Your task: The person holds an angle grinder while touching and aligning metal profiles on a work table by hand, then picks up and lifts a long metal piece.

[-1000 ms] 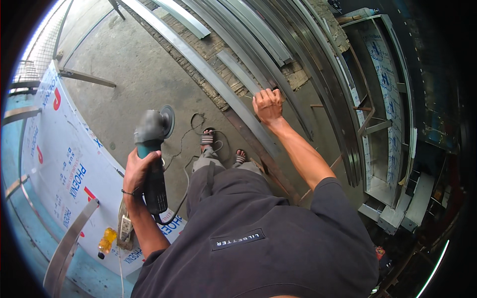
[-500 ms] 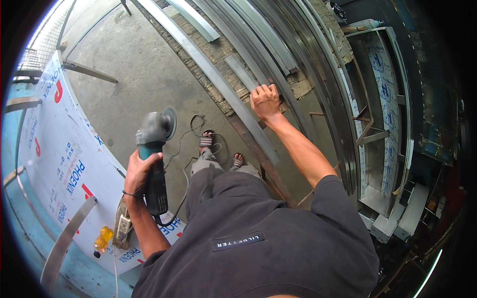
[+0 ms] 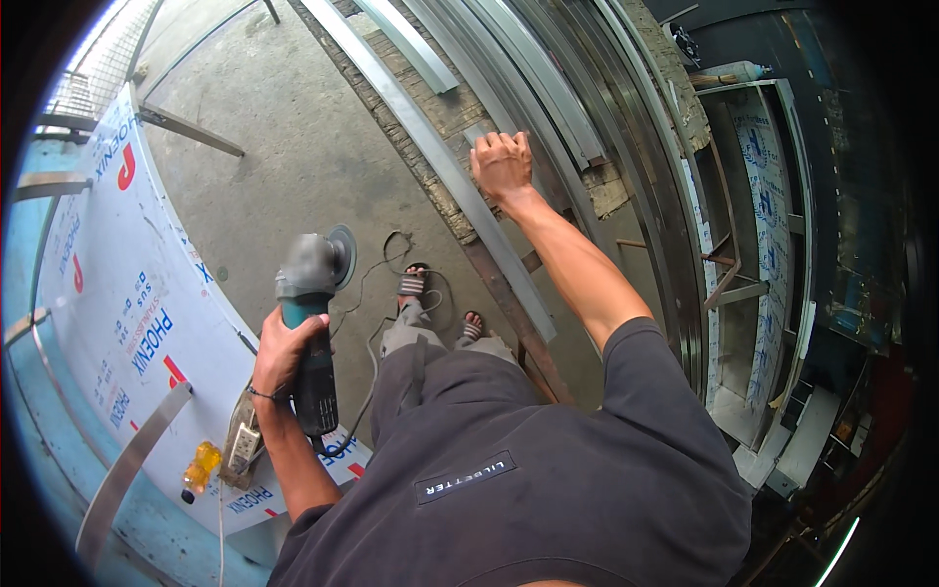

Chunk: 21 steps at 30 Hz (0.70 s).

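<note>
My left hand (image 3: 284, 354) is closed round the body of a teal and black angle grinder (image 3: 313, 342). The grinder's grey head and round disc point away from me, held in the air over the floor. My right hand (image 3: 503, 168) rests with curled fingers on a short metal bar (image 3: 475, 133) lying on the rough wooden bench (image 3: 445, 115). Only the bar's far end shows beyond the knuckles; the fingertips are hidden. Just left of it, a long metal bar (image 3: 430, 166) runs along the bench edge.
Several long metal profiles (image 3: 626, 147) lie along the bench to the right. At the left stands a film-covered sheet (image 3: 117, 293), with a power socket (image 3: 245, 448) and a yellow bottle (image 3: 201, 468) on it. The grinder's cord (image 3: 367, 391) trails near my feet.
My right hand has moved away from me along the short bar, covering more of it. The grinder stays in my left hand. The whole view has shifted slightly.
</note>
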Each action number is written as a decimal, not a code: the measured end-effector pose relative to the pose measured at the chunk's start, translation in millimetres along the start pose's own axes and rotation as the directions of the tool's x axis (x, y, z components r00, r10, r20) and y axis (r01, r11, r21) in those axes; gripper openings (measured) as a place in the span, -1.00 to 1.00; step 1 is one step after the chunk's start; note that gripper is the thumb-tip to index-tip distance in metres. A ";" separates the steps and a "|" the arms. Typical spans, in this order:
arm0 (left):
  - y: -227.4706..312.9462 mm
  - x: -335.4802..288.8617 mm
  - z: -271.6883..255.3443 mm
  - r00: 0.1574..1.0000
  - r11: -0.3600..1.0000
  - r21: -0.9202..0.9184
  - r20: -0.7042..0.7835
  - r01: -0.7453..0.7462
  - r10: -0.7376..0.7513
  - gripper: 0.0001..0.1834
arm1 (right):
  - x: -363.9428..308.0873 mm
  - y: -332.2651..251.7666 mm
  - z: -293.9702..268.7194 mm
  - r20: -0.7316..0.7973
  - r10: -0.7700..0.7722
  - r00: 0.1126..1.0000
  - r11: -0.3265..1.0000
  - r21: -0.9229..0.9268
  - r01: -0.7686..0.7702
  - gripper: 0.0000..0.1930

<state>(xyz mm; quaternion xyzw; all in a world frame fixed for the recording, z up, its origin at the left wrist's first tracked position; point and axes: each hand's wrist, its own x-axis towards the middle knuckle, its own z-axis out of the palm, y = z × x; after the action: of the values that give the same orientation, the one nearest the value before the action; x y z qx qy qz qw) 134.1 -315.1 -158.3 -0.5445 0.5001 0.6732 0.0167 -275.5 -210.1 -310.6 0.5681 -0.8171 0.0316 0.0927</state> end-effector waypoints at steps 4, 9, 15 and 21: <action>-5.3 1.4 -3.2 1.000 1.000 -0.020 -0.005 -0.002 0.002 -0.57 | 5.5 -0.1 7.2 0.017 -0.078 0.997 0.996 -0.052 0.079 -0.93; -9.9 5.0 -6.2 1.000 0.998 -0.061 0.000 0.005 -0.005 -0.56 | 2.1 2.3 1.3 -0.032 -0.147 0.989 0.987 -0.064 0.145 -0.87; -11.3 6.8 -6.5 1.000 0.999 -0.037 -0.002 -0.019 0.018 -0.54 | 24.4 -3.7 -3.9 0.017 -0.053 0.998 0.999 -0.011 0.053 -0.92; -9.2 3.4 -4.9 1.000 1.000 -0.025 -0.007 0.001 -0.001 -0.54 | 33.1 -1.3 10.7 0.060 -0.155 0.986 0.983 -0.094 0.160 -0.94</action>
<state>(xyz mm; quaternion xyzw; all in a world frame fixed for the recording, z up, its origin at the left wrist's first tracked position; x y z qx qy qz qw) 141.4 -315.6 -166.5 -0.5473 0.4915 0.6773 0.0087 -286.7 -242.8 -314.9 0.6262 -0.7724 -0.0313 0.1013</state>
